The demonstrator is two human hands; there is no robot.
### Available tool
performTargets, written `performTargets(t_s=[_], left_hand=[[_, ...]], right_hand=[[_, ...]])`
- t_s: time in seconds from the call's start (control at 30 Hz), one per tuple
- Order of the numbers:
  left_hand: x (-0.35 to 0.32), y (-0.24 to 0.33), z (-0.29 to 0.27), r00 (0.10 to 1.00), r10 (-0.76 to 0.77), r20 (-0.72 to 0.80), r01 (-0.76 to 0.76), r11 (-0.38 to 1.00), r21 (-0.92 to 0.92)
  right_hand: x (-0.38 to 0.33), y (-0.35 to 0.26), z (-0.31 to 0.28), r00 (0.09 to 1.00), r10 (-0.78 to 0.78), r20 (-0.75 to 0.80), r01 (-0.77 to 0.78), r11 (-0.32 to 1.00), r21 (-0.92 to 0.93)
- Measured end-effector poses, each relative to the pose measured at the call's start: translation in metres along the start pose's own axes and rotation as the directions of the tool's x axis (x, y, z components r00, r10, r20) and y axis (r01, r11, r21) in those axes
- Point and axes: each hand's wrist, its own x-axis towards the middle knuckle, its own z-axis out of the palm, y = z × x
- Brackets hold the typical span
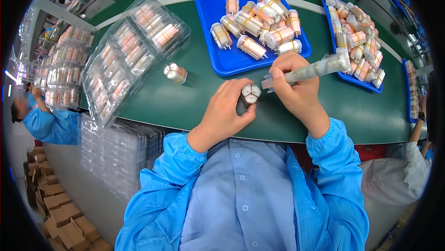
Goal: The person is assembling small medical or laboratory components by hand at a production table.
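Observation:
My left hand (225,108) is closed around a bundle of three cylinders (251,94), their white end faces turned up toward me. Close beside it, my right hand (299,91) grips a long, pale, translucent tube-like thing (320,68). Its wide end points up and right, and a pinkish narrow end comes out of the fingers near the bundle, apart from it. What fills the tube is unclear. Another banded bundle of cylinders (175,73) stands on the green table (199,105), left of my hands.
Beyond my hands a blue tray (227,67) holds several rubber-banded bundles. A second full blue tray (371,85) lies to the right. Clear plastic blister trays (134,58) with bundles lie left; more empty ones (111,158) are stacked below. A co-worker (51,121) is at far left.

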Motion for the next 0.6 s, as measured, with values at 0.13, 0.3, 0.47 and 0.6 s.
performTargets(t_s=[0.13, 0.3, 0.47, 0.6], left_hand=[[0.0032, 0.0012, 0.0021, 0.995, 0.056, -0.078, -0.054, 0.998, 0.022], [-0.0005, -0.007, 0.0081, 0.989, 0.082, -0.125, -0.077, 0.996, 0.044], [0.0009, -0.0055, 0.0077, 0.99, 0.071, -0.122, -0.068, 0.997, 0.031], [0.0003, -0.0073, 0.0088, 0.99, 0.08, -0.115, -0.077, 0.996, 0.033]], right_hand=[[-0.0012, -0.0013, 0.0056, 0.998, -0.009, 0.065, 0.01, 1.0, -0.021], [-0.0022, -0.0024, 0.0013, 0.988, 0.028, 0.153, -0.016, 0.997, -0.079], [-0.0028, -0.0045, 0.0014, 0.976, 0.057, 0.21, -0.034, 0.993, -0.113], [-0.0067, 0.0016, 0.0064, 0.979, 0.087, 0.185, -0.075, 0.995, -0.071]])
